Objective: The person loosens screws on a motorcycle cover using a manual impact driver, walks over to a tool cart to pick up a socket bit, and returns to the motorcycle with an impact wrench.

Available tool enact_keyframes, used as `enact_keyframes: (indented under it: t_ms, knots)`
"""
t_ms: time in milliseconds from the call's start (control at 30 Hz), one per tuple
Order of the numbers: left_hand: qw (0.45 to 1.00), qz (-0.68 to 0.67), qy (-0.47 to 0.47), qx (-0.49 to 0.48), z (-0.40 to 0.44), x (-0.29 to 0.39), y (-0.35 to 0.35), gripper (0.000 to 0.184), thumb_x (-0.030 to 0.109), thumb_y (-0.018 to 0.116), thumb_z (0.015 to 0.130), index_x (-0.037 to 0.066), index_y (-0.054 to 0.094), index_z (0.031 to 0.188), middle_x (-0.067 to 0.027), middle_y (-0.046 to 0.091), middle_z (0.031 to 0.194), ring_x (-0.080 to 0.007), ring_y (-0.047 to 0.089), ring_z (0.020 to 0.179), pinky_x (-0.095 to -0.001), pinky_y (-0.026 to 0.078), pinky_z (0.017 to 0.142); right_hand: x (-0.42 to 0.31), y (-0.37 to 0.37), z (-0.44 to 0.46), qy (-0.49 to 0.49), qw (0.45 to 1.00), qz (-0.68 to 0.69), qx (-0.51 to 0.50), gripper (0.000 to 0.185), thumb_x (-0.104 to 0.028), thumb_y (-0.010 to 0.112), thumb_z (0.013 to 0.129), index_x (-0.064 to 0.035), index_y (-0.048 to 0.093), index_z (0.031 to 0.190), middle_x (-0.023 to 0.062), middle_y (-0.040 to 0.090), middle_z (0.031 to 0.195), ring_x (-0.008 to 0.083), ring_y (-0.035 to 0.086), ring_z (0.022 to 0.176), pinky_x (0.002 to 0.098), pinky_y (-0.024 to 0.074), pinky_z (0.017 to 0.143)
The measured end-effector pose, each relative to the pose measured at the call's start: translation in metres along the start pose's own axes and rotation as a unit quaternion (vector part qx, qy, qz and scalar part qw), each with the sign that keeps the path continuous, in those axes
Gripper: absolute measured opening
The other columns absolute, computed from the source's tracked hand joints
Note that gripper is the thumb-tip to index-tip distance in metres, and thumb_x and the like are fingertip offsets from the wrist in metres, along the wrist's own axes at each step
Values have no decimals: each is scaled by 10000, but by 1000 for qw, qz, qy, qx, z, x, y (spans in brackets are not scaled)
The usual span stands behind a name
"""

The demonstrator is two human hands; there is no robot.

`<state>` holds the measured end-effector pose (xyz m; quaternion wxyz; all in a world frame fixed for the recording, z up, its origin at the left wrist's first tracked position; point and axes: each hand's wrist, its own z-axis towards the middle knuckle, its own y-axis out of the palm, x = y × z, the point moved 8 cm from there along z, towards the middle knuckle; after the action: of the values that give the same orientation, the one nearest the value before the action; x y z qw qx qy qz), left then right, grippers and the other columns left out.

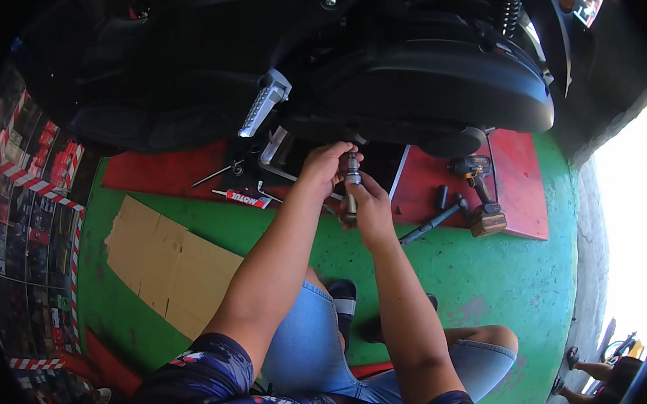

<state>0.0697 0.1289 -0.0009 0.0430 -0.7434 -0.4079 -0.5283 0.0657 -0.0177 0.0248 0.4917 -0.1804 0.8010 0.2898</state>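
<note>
In front of the scooter's underside, both hands are on a slim silvery metal tool with stepped collars; its exact kind I cannot tell. My right hand wraps round its lower body. The fingers of my left hand pinch near its upper end, close under the scooter's lower edge. Whether the tip touches the scooter is hidden by the fingers. Behind the hands lies a dark, shallow tray with a pale rim.
On the red platform are a cordless impact driver, a dark-handled tool, a black socket and a MOTUL tube. The scooter's silver footrest juts out at left. Cardboard covers part of the green floor.
</note>
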Motion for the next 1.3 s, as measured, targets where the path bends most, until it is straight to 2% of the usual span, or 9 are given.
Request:
enact_keyframes:
  t_ms: [467, 533, 667, 767, 867, 933, 1067, 1133, 1300]
  knots:
    - [999, 26, -6, -31, -2, 1, 0, 239, 224, 638, 978, 15, 695, 1079, -114, 744, 991, -182, 710, 897, -322, 581, 785, 1, 2, -2, -28, 999, -2, 24, 423, -254, 565, 980, -64, 570, 1358, 60, 627, 743, 175, 622, 568, 308, 491, 459]
    - [1000, 28, -5, -10, -2, 1, -1, 194, 225, 660, 967, 52, 705, 1043, -88, 755, 936, -166, 723, 863, -292, 530, 679, 3, 3, -4, 5, 999, 32, 17, 426, -264, 567, 973, -72, 573, 1353, 67, 628, 746, 186, 623, 572, 319, 497, 464]
    - [1000, 21, -1, -4, -4, 2, 0, 191, 220, 664, 964, 48, 703, 1038, -89, 754, 933, -168, 723, 853, -294, 533, 676, 5, 3, -2, -5, 999, 36, 12, 430, -270, 566, 969, -82, 576, 1356, 71, 631, 749, 193, 621, 568, 323, 499, 464]
    - [1000, 22, 2, -2, -3, 3, 0, 191, 213, 666, 962, 44, 699, 1046, -93, 753, 934, -176, 727, 842, -296, 536, 636, 6, 3, -1, 3, 999, 39, 14, 363, -284, 528, 981, -82, 592, 1275, 71, 627, 757, 199, 617, 571, 332, 502, 475]
    - [1000, 10, -13, -15, -5, 2, 1, 258, 259, 659, 968, 21, 696, 1062, -95, 740, 954, -180, 695, 826, -325, 579, 737, 16, 13, 2, 41, 977, 199, -59, 292, -315, 492, 982, -98, 587, 1152, 55, 608, 760, 193, 592, 585, 332, 479, 487]
    - [997, 5, -70, -40, -12, -1, 5, 292, 318, 662, 961, 39, 690, 1043, -69, 724, 890, -170, 647, 645, -318, 543, 565, 15, 31, 1, 79, 884, 427, -174, 244, -338, 474, 975, -125, 556, 1060, 36, 584, 755, 184, 562, 598, 324, 443, 493]
    - [992, 39, -91, -78, -36, 3, 11, 308, 375, 668, 947, 76, 683, 1019, -43, 707, 840, -149, 549, 485, -299, 442, 416, 19, 36, 3, 58, 885, 434, -161, 276, -370, 488, 950, -114, 562, 1021, 37, 587, 741, 200, 564, 599, 340, 437, 504]
    - [973, 178, -126, -78, -41, -4, 6, 282, 382, 668, 943, 106, 677, 999, -33, 704, 828, -131, 478, 416, -281, 378, 364, 21, 34, 7, 45, 904, 400, -144, 285, -381, 503, 934, -110, 578, 981, 41, 605, 754, 205, 590, 613, 342, 456, 509]
    - [977, 181, -93, -65, -44, -3, 8, 314, 395, 697, 933, 92, 670, 1012, -62, 735, 912, -133, 648, 601, -256, 498, 465, 28, 31, -2, 93, 926, 360, -71, 297, -380, 532, 924, -93, 610, 925, 56, 642, 785, 196, 634, 645, 329, 500, 523]
